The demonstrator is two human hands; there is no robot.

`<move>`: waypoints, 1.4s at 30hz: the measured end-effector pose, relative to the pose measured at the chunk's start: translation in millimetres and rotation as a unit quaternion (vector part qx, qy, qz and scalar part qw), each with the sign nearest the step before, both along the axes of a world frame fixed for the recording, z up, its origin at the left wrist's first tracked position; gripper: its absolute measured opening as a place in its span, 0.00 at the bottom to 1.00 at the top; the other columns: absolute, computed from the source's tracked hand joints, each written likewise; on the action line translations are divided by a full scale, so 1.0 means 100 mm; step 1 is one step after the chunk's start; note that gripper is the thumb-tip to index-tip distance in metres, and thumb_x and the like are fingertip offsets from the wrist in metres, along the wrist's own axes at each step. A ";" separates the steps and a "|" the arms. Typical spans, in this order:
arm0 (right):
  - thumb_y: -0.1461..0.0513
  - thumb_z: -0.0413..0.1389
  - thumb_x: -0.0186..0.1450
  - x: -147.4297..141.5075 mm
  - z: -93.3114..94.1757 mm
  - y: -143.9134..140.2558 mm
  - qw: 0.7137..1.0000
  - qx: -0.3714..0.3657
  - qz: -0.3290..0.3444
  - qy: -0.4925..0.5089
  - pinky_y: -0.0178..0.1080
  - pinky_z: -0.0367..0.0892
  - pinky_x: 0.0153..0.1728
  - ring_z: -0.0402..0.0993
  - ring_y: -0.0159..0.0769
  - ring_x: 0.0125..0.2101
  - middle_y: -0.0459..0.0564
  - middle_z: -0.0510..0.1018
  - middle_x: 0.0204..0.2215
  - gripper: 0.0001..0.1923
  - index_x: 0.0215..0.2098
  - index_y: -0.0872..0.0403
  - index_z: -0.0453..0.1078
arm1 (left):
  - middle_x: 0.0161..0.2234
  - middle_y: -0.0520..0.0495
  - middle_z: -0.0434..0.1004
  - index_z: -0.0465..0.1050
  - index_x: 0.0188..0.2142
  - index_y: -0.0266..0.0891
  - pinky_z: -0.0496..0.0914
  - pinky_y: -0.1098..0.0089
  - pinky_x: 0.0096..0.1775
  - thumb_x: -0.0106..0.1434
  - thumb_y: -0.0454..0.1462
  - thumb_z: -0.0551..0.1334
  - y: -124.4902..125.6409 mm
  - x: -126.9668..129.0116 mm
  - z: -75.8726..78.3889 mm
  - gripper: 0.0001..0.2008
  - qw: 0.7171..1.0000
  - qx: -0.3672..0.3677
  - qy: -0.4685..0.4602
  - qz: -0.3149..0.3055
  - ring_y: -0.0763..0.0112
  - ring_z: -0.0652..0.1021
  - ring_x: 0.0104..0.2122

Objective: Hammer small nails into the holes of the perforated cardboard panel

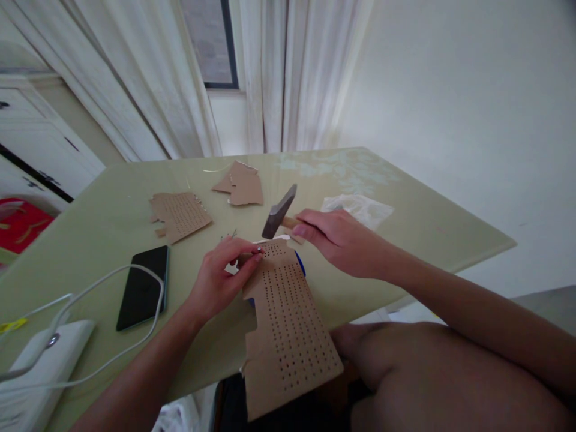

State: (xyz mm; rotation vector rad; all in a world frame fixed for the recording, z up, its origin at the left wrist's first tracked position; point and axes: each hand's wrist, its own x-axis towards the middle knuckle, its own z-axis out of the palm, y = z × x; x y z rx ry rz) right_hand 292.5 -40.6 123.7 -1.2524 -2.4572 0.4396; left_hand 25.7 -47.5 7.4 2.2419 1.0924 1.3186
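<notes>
A brown cardboard sheet [292,324] punched with rows of small holes lies over the table's near edge, its lower end sticking out past it. At its upper left, my left hand [220,270] pinches a small nail [259,249] between thumb and finger. My right hand [335,237] is wrapped round the wooden handle of a hammer [279,213], whose grey metal head is raised just above the nail and apart from it. Under the cardboard, a blue rounded object [300,264] shows only at the edge; the rest of it is hidden.
Farther back on the pale green table [252,360] lie another holed cardboard piece [180,216] and torn cardboard scraps [245,185]. A clear plastic bag [360,210] is at the right. To the left are a phone [141,288], a white cable [114,270] and a white power strip [54,360].
</notes>
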 end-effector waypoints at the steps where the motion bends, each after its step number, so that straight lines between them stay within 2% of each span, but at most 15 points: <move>1: 0.55 0.49 0.83 -0.01 0.03 -0.01 1.000 0.009 -0.013 0.024 0.38 0.54 0.35 0.69 0.35 0.29 0.46 0.76 0.29 0.17 0.39 0.53 0.72 | 0.33 0.54 0.82 0.81 0.44 0.43 0.68 0.70 0.35 0.73 0.35 0.67 0.00 0.00 0.00 0.03 1.000 0.000 0.001 -0.002 0.73 0.75 0.30; 4: 0.54 0.49 0.82 -0.05 0.08 -0.05 0.999 0.013 -0.002 0.036 0.38 0.54 0.34 0.69 0.34 0.29 0.45 0.76 0.29 0.17 0.40 0.53 0.72 | 0.34 0.53 0.83 0.81 0.43 0.43 0.68 0.69 0.35 0.73 0.34 0.67 0.00 0.01 0.01 0.03 1.000 0.001 0.003 -0.004 0.72 0.76 0.32; 8: 0.55 0.49 0.83 -0.11 0.10 -0.10 0.998 -0.003 0.039 -0.048 0.39 0.52 0.35 0.72 0.37 0.32 0.49 0.80 0.33 0.16 0.43 0.53 0.73 | 0.34 0.51 0.83 0.81 0.40 0.42 0.70 0.69 0.36 0.72 0.35 0.68 0.01 0.02 0.01 0.02 1.000 -0.008 0.006 -0.006 0.70 0.78 0.33; 14: 0.54 0.47 0.83 -0.13 0.08 -0.10 1.000 0.014 0.018 0.005 0.39 0.54 0.35 0.70 0.35 0.30 0.47 0.79 0.31 0.17 0.45 0.54 0.73 | 0.33 0.52 0.83 0.82 0.43 0.42 0.69 0.71 0.32 0.72 0.36 0.69 0.00 0.01 -0.01 0.02 0.999 -0.031 -0.009 -0.003 0.72 0.77 0.30; 19: 0.56 0.48 0.83 -0.12 0.00 -0.07 0.998 -0.006 0.046 -0.051 0.39 0.56 0.38 0.75 0.39 0.37 0.53 0.82 0.38 0.17 0.43 0.55 0.74 | 0.32 0.52 0.83 0.83 0.41 0.43 0.70 0.71 0.32 0.71 0.35 0.69 -0.01 -0.01 0.01 0.02 1.000 -0.026 0.008 -0.008 0.71 0.77 0.31; 24: 0.55 0.47 0.83 -0.11 -0.02 -0.07 1.000 0.012 0.020 -0.021 0.39 0.55 0.37 0.73 0.37 0.33 0.50 0.81 0.34 0.17 0.46 0.54 0.74 | 0.35 0.51 0.84 0.83 0.42 0.43 0.69 0.73 0.31 0.71 0.34 0.69 -0.01 0.00 0.00 0.03 1.000 -0.014 -0.006 -0.021 0.72 0.77 0.32; 29: 0.56 0.48 0.83 -0.11 -0.02 -0.07 0.996 0.003 0.043 -0.074 0.40 0.56 0.38 0.74 0.39 0.36 0.53 0.82 0.36 0.17 0.44 0.55 0.75 | 0.35 0.51 0.84 0.83 0.42 0.43 0.70 0.72 0.31 0.71 0.34 0.69 -0.01 -0.01 0.01 0.02 0.999 -0.030 -0.007 -0.031 0.72 0.77 0.31; 34: 0.54 0.47 0.83 -0.10 0.02 -0.08 1.000 0.007 0.017 -0.015 0.39 0.54 0.35 0.71 0.36 0.31 0.48 0.80 0.33 0.17 0.45 0.54 0.73 | 0.41 0.47 0.82 0.85 0.43 0.43 0.74 0.72 0.33 0.71 0.36 0.69 -0.03 0.00 0.03 0.04 0.998 -0.055 -0.016 -0.030 0.72 0.79 0.34; 39: 0.56 0.48 0.83 -0.12 -0.03 -0.07 0.994 0.001 0.047 -0.100 0.40 0.54 0.36 0.73 0.39 0.35 0.53 0.82 0.36 0.17 0.43 0.55 0.75 | 0.43 0.46 0.80 0.85 0.39 0.42 0.74 0.72 0.30 0.70 0.37 0.69 -0.03 0.01 0.04 0.04 0.998 -0.061 -0.021 -0.015 0.74 0.77 0.31; 42: 0.55 0.47 0.83 -0.11 -0.05 -0.05 0.997 0.013 0.035 -0.073 0.40 0.56 0.37 0.74 0.39 0.36 0.53 0.83 0.37 0.18 0.46 0.55 0.75 | 0.43 0.45 0.80 0.86 0.40 0.42 0.75 0.71 0.32 0.70 0.39 0.69 -0.03 0.01 0.04 0.05 0.997 -0.069 -0.018 -0.011 0.72 0.79 0.33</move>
